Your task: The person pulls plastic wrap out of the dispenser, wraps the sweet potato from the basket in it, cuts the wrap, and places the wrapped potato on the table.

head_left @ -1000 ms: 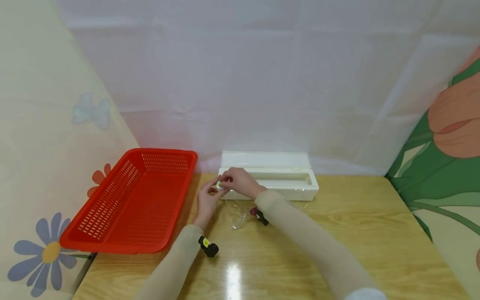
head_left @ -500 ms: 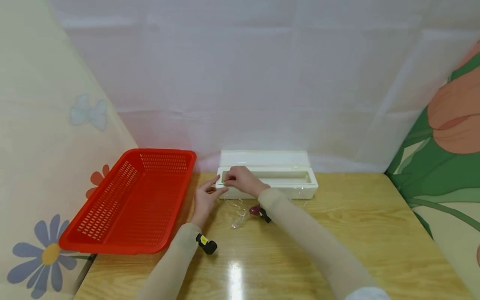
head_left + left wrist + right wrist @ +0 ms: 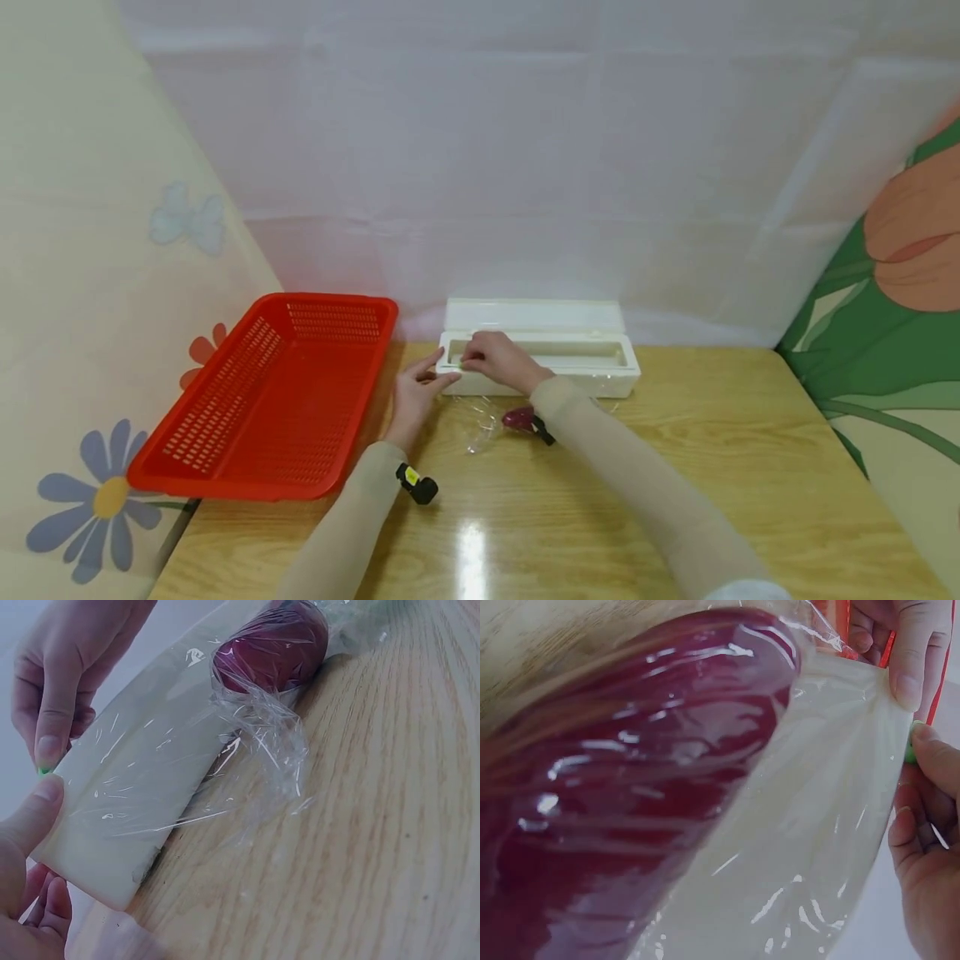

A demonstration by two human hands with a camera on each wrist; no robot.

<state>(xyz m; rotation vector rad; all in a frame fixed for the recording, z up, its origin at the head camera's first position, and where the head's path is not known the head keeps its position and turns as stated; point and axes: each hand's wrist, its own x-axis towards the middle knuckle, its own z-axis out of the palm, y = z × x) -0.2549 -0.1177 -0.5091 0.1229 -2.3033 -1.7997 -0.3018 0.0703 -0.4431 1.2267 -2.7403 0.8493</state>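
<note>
A long white cling film box (image 3: 577, 385) stands at the back of the table, its lid raised. My left hand (image 3: 412, 402) grips the box's left end, thumb on the front edge. With thumb and finger, my right hand (image 3: 501, 358) pinches a small green slide cutter (image 3: 910, 752) on that edge, just right of my left thumb. Clear cling film (image 3: 259, 746) hangs over the box front onto the table. Wrapped in it, a glossy purple eggplant (image 3: 667, 735) lies before the box, partly hidden by my right wrist in the head view.
A red plastic basket (image 3: 337, 450) stands to the left on the wooden table (image 3: 675, 467). A white cloth (image 3: 525, 167) hangs behind the box. Black wrist cameras (image 3: 422, 488) sit on both sleeves.
My right hand has slid a little to the right along the box edge with the cutter, away from my left fingertips. The left hand keeps its place at the box end.
</note>
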